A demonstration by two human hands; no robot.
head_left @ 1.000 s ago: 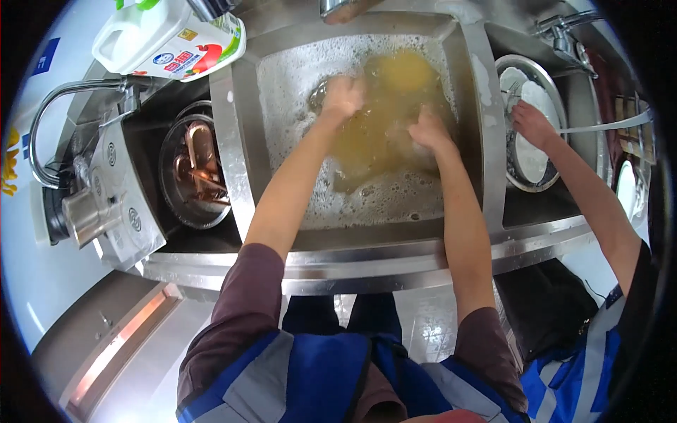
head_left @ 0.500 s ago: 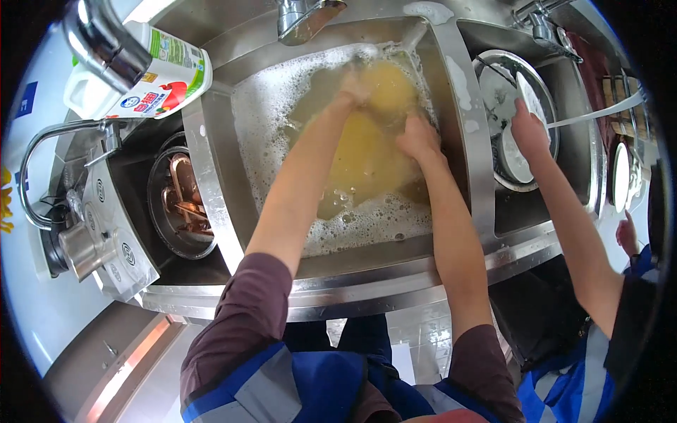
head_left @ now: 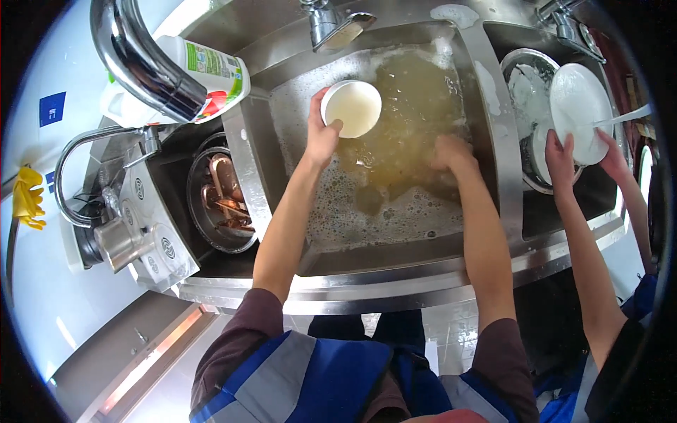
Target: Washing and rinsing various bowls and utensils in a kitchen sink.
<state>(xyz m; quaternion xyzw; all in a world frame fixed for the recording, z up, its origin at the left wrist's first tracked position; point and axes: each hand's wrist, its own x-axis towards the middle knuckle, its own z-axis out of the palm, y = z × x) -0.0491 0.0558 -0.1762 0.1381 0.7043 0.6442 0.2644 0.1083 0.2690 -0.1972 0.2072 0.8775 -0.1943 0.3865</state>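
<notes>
Steel sink basin [head_left: 465, 84] filled with murky, foamy water. Left hand [head_left: 321, 135] closed on the rim of a small round white bowl [head_left: 352, 108], held clear of the water at 12 o'clock in the basin. Right hand [head_left: 451, 154], at 3 o'clock from the bowl, dips into the water; its grip cannot be told. A co-worker's hands [head_left: 560, 156] hold a white plate [head_left: 578, 113] over the adjoining basin at 2 o'clock.

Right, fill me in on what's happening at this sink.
A person is washing dishes in the middle sink basin, full of murky, soapy water. Their left hand holds a small white bowl just above the water, while the right hand is down at the water's surface. In the basin to the right, a co-worker's hands hold a white plate over stacked dishes.
</notes>
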